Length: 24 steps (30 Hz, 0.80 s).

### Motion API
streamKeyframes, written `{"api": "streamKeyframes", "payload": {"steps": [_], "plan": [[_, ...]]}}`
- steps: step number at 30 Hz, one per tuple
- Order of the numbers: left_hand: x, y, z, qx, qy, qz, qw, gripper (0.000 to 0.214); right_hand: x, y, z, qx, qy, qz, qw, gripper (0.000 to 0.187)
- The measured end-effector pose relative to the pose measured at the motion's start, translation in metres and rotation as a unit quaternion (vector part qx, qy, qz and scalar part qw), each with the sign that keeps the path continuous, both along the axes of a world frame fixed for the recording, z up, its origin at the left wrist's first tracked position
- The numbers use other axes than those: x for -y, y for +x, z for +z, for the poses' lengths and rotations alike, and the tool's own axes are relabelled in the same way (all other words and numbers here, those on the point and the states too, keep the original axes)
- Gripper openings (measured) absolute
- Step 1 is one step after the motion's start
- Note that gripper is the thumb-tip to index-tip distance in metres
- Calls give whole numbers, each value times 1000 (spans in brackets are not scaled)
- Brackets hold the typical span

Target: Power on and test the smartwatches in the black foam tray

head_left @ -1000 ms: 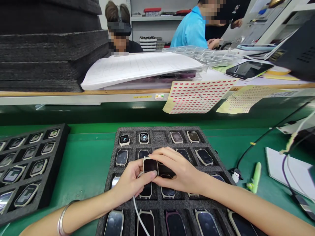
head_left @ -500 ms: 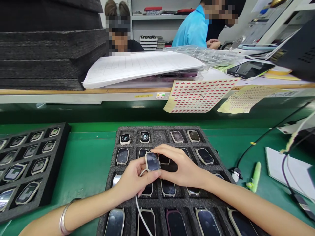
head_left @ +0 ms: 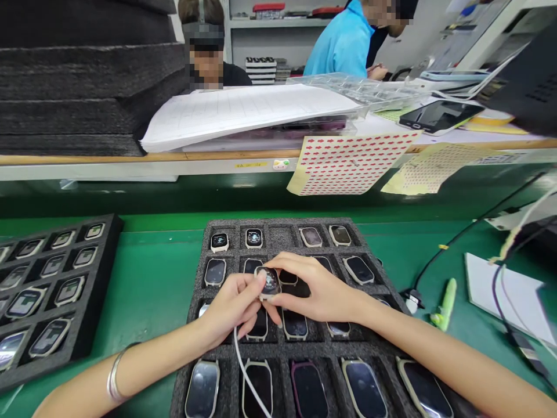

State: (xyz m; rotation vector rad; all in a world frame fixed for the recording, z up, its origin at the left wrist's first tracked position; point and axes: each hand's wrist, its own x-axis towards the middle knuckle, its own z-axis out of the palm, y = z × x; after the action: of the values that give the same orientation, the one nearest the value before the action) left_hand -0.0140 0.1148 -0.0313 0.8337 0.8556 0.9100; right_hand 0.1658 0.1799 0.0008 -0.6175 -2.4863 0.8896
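Note:
Between my two hands is a smartwatch case (head_left: 270, 282) without a strap, its screen lit with a watch face. My left hand (head_left: 235, 305) pinches it from the left, the thumb lying over the screen's edge. A white cable (head_left: 246, 371) runs down from beneath the left hand; the end at the watch is hidden by the fingers. My right hand (head_left: 315, 287) grips the watch's right side with thumb and fingers. Underneath lies a dark foam tray (head_left: 282, 234) with several watch cases in its pockets; two in the back row (head_left: 254, 238) have lit screens.
A second foam tray (head_left: 98, 290) of watches sits at left. On the right are a green pen-like object (head_left: 447, 305), a black cable (head_left: 452, 247) and white paper (head_left: 505, 290). The shelf (head_left: 209, 164) ahead carries foam stacks (head_left: 78, 98), papers and a phone (head_left: 441, 116). Two people work beyond.
The watch's dark screen has lit up with a watch face. My left thumb has moved from its lower edge up onto the screen. The view has shifted slightly.

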Motion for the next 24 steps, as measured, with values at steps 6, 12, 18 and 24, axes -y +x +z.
{"api": "streamKeyframes", "payload": {"steps": [6, 12, 18, 24], "plan": [[-2, -1, 4, 17, -1, -22, 1000, 53, -3, -1, 0, -20, -36, -10, 999, 29], [-3, -2, 4, 24, -5, -24, 999, 47, -5, 1, -3, -3, -58, -28, 998, 33], [-3, -1, 4, 15, -6, -12, 1000, 43, -4, 1, -2, -8, -55, -41, 998, 33], [0, 0, 1, -60, 23, 5, 998, 32, 5, -1, -1, 3, 23, -25, 999, 31]]}}
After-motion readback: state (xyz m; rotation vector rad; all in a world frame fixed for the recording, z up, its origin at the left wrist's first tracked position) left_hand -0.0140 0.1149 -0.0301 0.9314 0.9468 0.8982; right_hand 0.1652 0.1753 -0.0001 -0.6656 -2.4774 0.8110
